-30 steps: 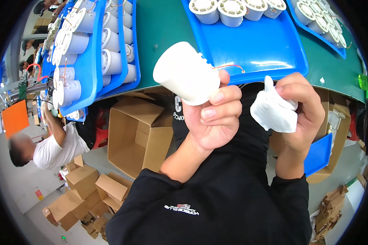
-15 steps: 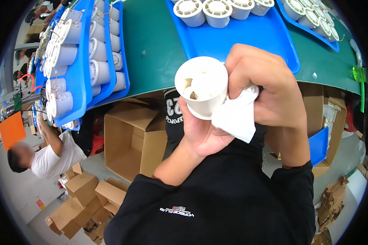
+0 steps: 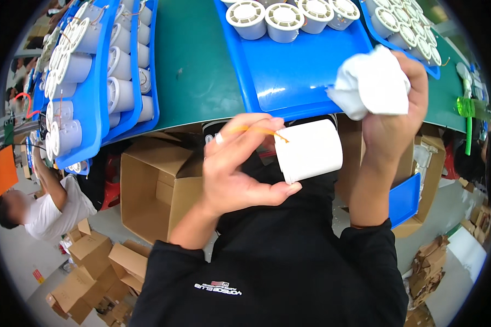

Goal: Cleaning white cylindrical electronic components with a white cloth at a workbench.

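My left hand is closed round one end of a white plastic cylinder, which lies tipped on its side in the air before my body. An orange wire runs from the cylinder's edge across my fingers. Over the front right of the blue tray, my right hand grips a crumpled white cloth, apart from the cylinder. In the tray, several similar white cylinders with slotted round caps stand along the far side.
Stacked blue trays of white cylinders rise at the left of the green table. Another full tray sits far right. Below the table edge are open cardboard boxes and a blue tray. A co-worker works at left.
My right hand has lifted away from the cylinder with the cloth, up and to the right. My left hand has turned the cylinder from upright onto its side, and an orange wire now shows.
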The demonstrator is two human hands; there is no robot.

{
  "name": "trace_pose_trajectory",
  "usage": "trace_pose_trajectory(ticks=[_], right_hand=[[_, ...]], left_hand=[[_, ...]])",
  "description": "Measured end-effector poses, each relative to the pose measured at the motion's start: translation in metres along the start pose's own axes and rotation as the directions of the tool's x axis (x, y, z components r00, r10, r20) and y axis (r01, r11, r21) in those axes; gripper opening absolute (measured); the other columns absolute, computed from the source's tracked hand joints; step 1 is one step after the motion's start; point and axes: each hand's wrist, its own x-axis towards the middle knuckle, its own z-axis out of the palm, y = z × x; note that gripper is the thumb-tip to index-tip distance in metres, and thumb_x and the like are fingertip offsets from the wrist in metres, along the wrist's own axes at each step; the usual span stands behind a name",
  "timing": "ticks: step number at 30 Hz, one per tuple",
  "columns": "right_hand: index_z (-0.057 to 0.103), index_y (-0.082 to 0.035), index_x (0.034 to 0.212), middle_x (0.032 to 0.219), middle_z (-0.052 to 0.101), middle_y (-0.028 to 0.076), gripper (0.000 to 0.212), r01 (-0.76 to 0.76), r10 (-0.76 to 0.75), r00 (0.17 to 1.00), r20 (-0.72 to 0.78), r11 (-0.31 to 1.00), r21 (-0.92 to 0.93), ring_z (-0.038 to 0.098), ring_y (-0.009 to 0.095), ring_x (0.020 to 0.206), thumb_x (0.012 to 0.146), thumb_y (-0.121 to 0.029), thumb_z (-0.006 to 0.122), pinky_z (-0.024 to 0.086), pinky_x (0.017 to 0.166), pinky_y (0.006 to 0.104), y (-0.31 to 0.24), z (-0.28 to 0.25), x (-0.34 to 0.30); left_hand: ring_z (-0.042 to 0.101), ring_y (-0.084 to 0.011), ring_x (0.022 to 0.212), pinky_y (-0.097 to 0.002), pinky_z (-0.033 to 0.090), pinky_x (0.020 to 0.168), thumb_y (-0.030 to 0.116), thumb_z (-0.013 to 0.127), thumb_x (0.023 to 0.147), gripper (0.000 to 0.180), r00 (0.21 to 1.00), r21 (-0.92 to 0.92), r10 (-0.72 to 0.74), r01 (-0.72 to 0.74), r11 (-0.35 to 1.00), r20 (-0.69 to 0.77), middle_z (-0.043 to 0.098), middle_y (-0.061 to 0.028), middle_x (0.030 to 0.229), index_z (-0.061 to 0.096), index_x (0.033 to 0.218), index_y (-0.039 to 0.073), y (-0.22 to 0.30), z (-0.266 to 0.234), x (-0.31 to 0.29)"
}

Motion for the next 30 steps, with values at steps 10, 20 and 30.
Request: trace_pose_trajectory(ticks=[10, 20, 30], right_hand=[[0.066, -0.004, 0.096, 0.092, 0.057, 0.011, 0.03, 0.209, -0.139, 0.912, 0.386, 0.967, -0.147, 0.058, 0.02, 0.08, 0.071, -0.012, 0.08, 0.048, 0.068, 0.0283, -0.054, -0.014, -0.031], [0.073, -0.013, 0.095, 0.09, 0.053, 0.004, 0.038, 0.252, -0.178, 0.866, 0.468, 0.963, -0.1, 0.054, 0.018, 0.074, 0.059, -0.012, 0.086, 0.042, 0.059, 0.0267, -0.069, -0.001, -0.072], [0.07, -0.007, 0.093, 0.083, 0.048, 0.003, 0.038, 0.256, -0.128, 0.931, 0.342, 0.896, -0.363, 0.047, 0.017, 0.068, 0.058, -0.008, 0.085, 0.037, 0.056, 0.0269, -0.054, -0.006, -0.07]], left_hand=[[0.063, -0.0252, 0.081, -0.0311, 0.056, 0.067, 0.003, 0.076, 0.059, 0.037, 0.772, 0.476, 0.575, -0.626, 0.617, 0.27, 0.063, -0.0109, 0.096, 0.068, 0.096, 0.0, 0.018, -0.033, 0.011], [0.056, -0.0245, 0.093, -0.0319, 0.056, 0.07, 0.013, 0.072, 0.077, 0.028, 0.654, 0.474, 0.648, -0.747, 0.467, 0.391, 0.053, -0.0061, 0.104, 0.067, 0.105, 0.011, 0.022, -0.023, 0.001], [0.055, -0.0207, 0.093, -0.0291, 0.053, 0.073, 0.015, 0.069, 0.082, 0.028, 0.592, 0.47, 0.642, -0.798, 0.378, 0.488, 0.051, -0.0028, 0.105, 0.067, 0.11, 0.014, 0.021, -0.029, -0.001]])
